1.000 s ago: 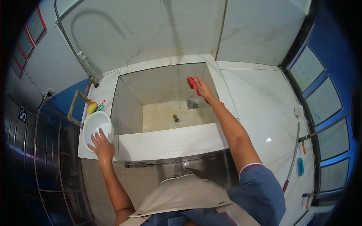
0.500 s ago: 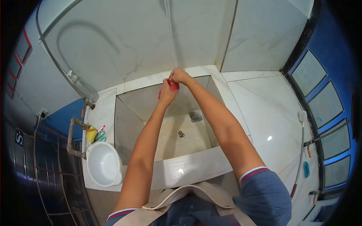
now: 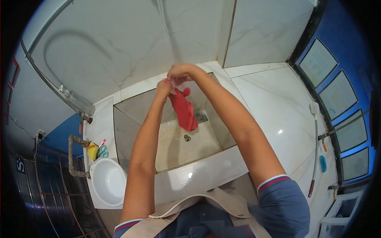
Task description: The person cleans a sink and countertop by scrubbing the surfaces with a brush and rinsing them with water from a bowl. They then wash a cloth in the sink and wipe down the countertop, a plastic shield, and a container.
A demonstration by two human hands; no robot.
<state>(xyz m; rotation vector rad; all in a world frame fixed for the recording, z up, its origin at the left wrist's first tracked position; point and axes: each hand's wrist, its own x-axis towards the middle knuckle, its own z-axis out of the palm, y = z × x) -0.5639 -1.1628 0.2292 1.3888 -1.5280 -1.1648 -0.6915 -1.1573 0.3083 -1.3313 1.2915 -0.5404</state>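
Observation:
A wet-looking red cloth (image 3: pixel 183 113) hangs over the sink (image 3: pixel 206 150), its lower end loose above the basin floor. My left hand (image 3: pixel 163 87) is closed around its upper end. Right beside it, my right hand (image 3: pixel 180 72) is curled at the top of the cloth, with its fingers slightly blurred. Part of the cloth is bunched between the two hands. Beneath hang the drain grate (image 3: pixel 201 117) and a small metal fitting (image 3: pixel 187 137) on the sink bottom.
Left of the sink are a white basin (image 3: pixel 108 180), a yellow sponge (image 3: pixel 92 150), teal-handled scissors (image 3: pixel 104 152) and a clear pump bottle (image 3: pixel 79 102). A wrapped pipe (image 3: pixel 71 156) juts up there. A long-handled brush (image 3: pixel 314 109) lies on the right counter.
The red cloth, bunched up in both hands before, now hangs down unfolded into the sink. My hands have moved slightly up and left in view, and the camera has shifted a little.

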